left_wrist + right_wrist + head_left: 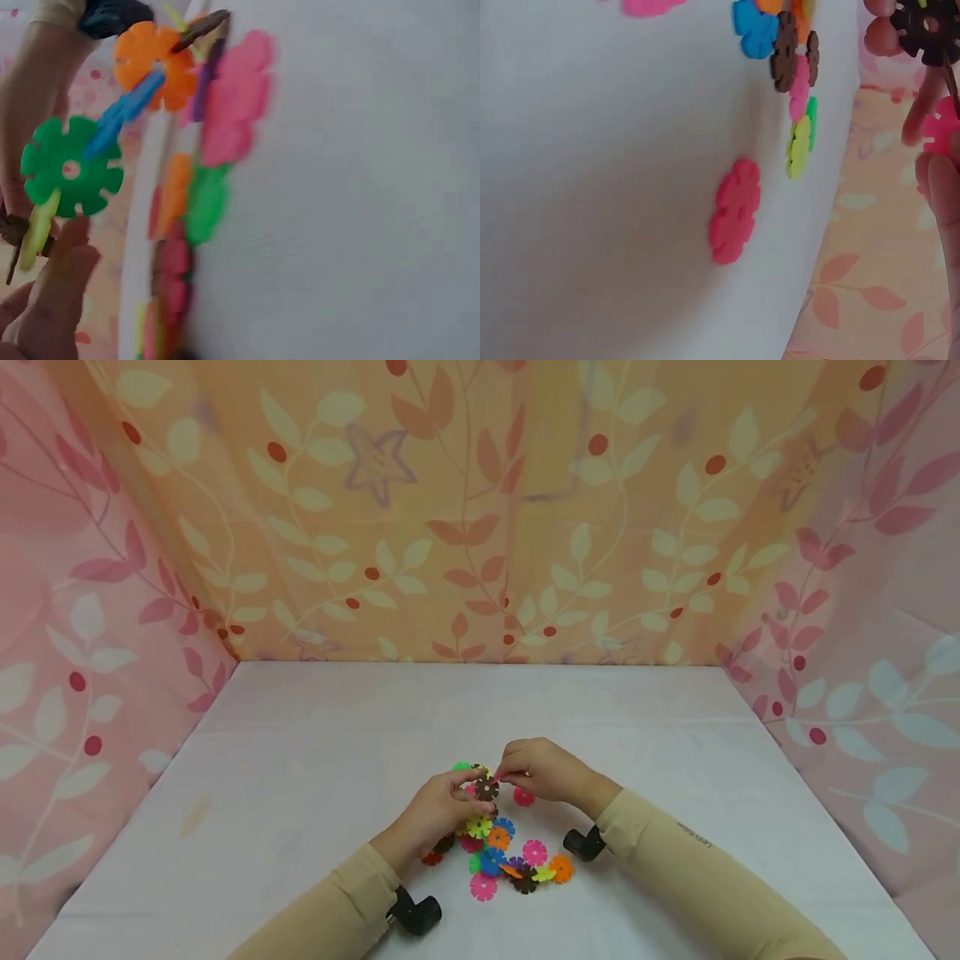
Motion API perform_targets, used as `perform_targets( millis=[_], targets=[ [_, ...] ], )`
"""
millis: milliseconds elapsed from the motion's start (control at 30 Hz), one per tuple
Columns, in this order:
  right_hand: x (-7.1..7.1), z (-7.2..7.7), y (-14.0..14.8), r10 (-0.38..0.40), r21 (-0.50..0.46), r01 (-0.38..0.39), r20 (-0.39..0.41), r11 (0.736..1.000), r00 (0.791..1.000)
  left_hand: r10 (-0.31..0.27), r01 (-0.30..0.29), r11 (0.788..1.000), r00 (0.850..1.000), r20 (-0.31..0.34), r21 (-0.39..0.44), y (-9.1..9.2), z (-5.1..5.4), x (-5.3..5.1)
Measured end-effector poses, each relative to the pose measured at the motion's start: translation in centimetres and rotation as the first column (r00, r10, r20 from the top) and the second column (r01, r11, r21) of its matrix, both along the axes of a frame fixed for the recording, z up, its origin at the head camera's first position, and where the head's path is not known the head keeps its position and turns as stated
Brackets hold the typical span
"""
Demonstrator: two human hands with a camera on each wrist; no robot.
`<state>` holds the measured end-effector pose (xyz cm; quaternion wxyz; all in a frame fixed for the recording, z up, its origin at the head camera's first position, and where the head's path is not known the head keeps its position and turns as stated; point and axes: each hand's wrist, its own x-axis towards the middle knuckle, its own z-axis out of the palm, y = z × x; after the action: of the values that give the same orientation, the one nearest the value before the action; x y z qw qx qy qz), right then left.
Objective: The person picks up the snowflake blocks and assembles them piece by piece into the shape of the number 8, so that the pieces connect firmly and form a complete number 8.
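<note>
My left hand (429,814) holds a brown notched flower disc (485,793), one of the plastic interlocking kind, above the white table. My right hand (551,772) pinches a pink flower disc (939,127) at the edge of the brown disc; in the right wrist view the two touch, but how deep the notches sit is unclear. In the left wrist view, a green disc (49,169), a blue disc (120,116) and an orange disc (176,79) form a linked string near the left hand's fingers (56,300).
Loose discs of several colours lie below and between the hands, among them a pink disc (483,887) and an orange disc (561,868). Another pink disc (524,797) lies under the right hand. Black wrist cameras hang below both sleeves. Patterned curtains (465,510) surround the table (300,718).
</note>
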<state>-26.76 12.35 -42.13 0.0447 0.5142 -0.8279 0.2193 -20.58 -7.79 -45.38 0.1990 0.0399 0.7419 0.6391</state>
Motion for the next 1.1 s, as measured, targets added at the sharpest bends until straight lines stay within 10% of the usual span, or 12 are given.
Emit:
perform_targets(
  millis=[433, 733, 1100],
  targets=[
    [0.5, 0.3, -1.9, -0.077, 0.142, 0.045, 0.231, 0.989, 0.97, -0.037, 0.034, 0.999, 0.996, 0.079, 0.042, -0.8, 0.5, -0.1],
    [0.6, -0.9, -3.6, -0.231, 0.472, 0.045, 0.344, 0.881, 0.91, -0.018, 0.01, 0.997, 0.994, 0.105, 0.071, -1.4, 0.2, 0.1],
    [0.9, -1.3, -4.1, -0.232, 0.422, 0.027, 0.442, 0.906, 0.867, -0.041, 0.029, 0.993, 0.993, 0.109, 0.116, -1.8, 0.0, 0.0]
  ],
)
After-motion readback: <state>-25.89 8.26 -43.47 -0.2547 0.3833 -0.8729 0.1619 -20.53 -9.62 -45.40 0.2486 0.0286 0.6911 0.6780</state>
